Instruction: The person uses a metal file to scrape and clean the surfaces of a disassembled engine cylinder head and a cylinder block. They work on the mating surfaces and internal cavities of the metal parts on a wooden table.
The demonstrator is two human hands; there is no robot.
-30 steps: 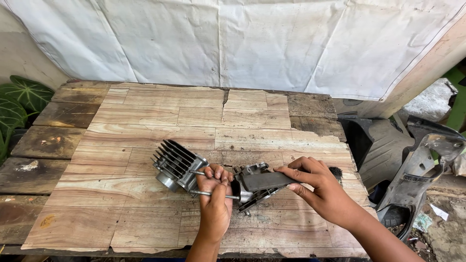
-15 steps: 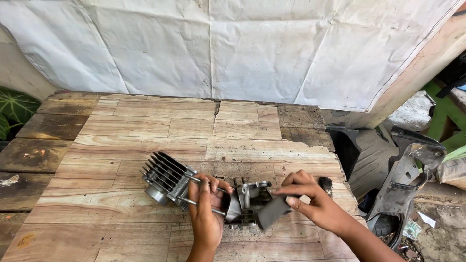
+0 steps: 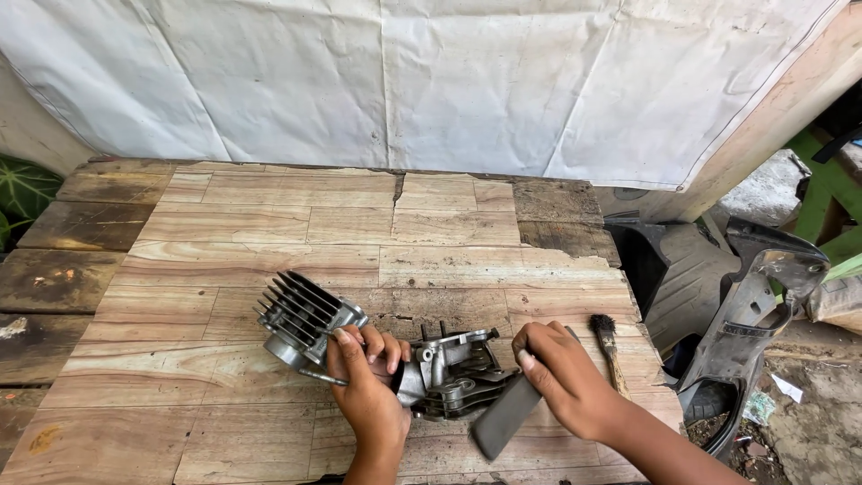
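Observation:
A finned metal engine cylinder (image 3: pixel 301 321) lies on a wooden plank table (image 3: pixel 359 224), joined to a grey cylinder head (image 3: pixel 453 375) to its right. My left hand (image 3: pixel 366 377) is shut around the joint between the two, with thin metal studs showing by the fingers. My right hand (image 3: pixel 561 375) is shut on a flat dark grey tool (image 3: pixel 507 415), whose upper end rests against the head's right side.
A small dark-bristled brush (image 3: pixel 608 346) lies on the table right of my right hand. Black plastic vehicle panels (image 3: pixel 750 314) stand off the table's right edge. A white tarp (image 3: pixel 431 81) hangs behind. Green leaves (image 3: pixel 22 193) show at far left.
The view has tilted down and shifted. My right hand has drawn back toward the near edge with the flat tool. My left hand keeps its hold on the engine part.

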